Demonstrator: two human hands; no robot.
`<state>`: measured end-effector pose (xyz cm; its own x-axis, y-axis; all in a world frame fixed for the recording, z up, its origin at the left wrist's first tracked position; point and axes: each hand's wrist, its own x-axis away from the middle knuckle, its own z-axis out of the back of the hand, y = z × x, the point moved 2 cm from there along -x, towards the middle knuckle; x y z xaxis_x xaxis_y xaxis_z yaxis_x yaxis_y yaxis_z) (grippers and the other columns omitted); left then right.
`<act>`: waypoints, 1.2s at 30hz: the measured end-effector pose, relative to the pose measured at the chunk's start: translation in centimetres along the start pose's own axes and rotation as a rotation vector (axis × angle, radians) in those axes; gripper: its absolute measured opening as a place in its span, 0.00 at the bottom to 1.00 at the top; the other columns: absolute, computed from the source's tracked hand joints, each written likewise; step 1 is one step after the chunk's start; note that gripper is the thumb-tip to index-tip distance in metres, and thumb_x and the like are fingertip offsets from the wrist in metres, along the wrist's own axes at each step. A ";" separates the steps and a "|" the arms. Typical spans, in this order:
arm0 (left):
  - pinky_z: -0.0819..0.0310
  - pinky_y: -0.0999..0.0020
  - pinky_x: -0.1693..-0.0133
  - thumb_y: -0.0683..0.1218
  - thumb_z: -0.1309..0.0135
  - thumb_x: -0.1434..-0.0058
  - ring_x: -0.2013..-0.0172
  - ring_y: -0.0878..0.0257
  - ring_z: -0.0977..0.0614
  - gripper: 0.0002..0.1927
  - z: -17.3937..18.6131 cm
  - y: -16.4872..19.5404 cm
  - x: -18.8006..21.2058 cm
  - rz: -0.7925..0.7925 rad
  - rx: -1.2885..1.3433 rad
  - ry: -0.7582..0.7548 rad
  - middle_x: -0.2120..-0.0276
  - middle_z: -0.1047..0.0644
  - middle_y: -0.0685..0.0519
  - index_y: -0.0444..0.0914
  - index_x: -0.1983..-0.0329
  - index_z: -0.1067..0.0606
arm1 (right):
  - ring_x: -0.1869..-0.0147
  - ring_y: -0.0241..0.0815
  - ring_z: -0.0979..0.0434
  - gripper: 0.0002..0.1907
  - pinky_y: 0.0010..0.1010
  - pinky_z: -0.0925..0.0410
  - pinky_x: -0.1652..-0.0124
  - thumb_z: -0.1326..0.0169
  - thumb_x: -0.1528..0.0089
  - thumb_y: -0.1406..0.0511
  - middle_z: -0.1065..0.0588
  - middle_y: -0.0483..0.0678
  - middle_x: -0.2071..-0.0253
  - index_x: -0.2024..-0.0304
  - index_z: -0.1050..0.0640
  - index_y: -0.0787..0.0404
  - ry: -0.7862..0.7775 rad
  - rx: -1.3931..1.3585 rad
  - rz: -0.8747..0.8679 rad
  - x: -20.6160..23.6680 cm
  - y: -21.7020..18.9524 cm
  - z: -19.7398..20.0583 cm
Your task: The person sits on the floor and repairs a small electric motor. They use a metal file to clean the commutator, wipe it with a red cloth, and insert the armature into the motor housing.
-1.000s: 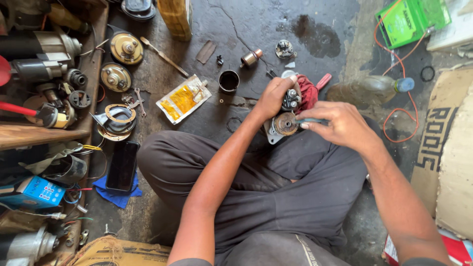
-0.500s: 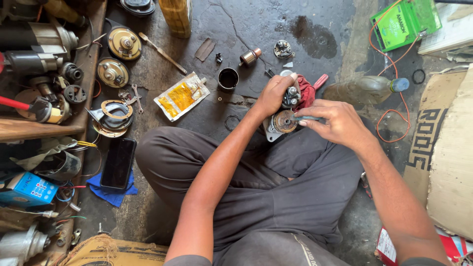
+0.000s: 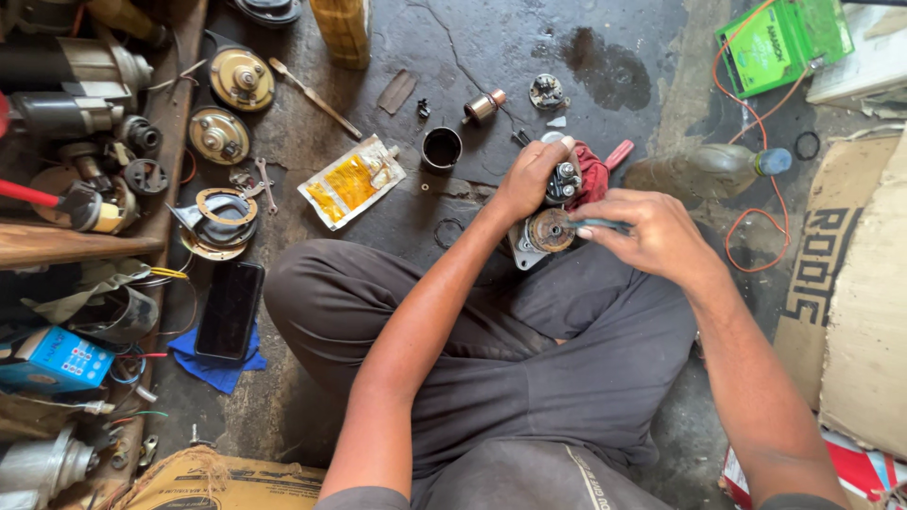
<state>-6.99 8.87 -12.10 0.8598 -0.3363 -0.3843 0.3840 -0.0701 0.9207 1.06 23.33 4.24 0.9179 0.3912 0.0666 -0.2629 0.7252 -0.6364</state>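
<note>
A dirty grey floor (image 3: 529,57) is covered in metal parts. The left hand (image 3: 529,179) grips a motor (image 3: 548,227); the right hand (image 3: 652,231) pinches a tool (image 3: 590,225).

Dull grey metal motor housing (image 3: 540,233) (rusty at its face), red cloth rag (image 3: 592,177), rough concrete floor (image 3: 491,47).
</note>
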 end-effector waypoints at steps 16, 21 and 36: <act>0.28 0.68 0.66 0.57 0.62 0.26 0.73 0.66 0.22 0.30 0.7 3.3 0.1 0.610 0.556 -0.121 0.76 0.21 0.53 0.31 0.72 0.23 | 0.58 0.26 0.30 0.19 0.17 0.35 0.58 0.40 0.35 0.72 0.28 0.39 0.59 0.41 0.24 0.65 0.483 -0.856 -0.385 4.3 10.4 -9.3; 0.26 0.68 0.63 0.58 0.66 0.24 0.71 0.66 0.21 0.33 1.6 6.0 0.5 0.582 0.433 -0.142 0.76 0.21 0.53 0.33 0.73 0.22 | 0.59 0.28 0.28 0.24 0.19 0.35 0.61 0.44 0.34 0.75 0.27 0.42 0.58 0.35 0.29 0.65 0.591 -0.889 -0.482 4.1 11.9 -11.7; 0.29 0.68 0.50 0.62 0.60 0.25 0.57 0.65 0.22 0.28 3.1 8.6 1.1 0.608 0.742 -0.164 0.59 0.22 0.52 0.33 0.56 0.26 | 0.39 0.38 0.27 0.29 0.27 0.34 0.41 0.46 0.37 0.79 0.28 0.51 0.43 0.33 0.34 0.67 0.464 -0.801 -0.547 3.0 11.2 -11.9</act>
<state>-3.82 4.98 -4.42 0.7621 -0.6335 0.1338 -0.4679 -0.3960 0.7901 4.42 25.88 -11.89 0.9194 -0.2492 0.3043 0.3345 0.0880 -0.9383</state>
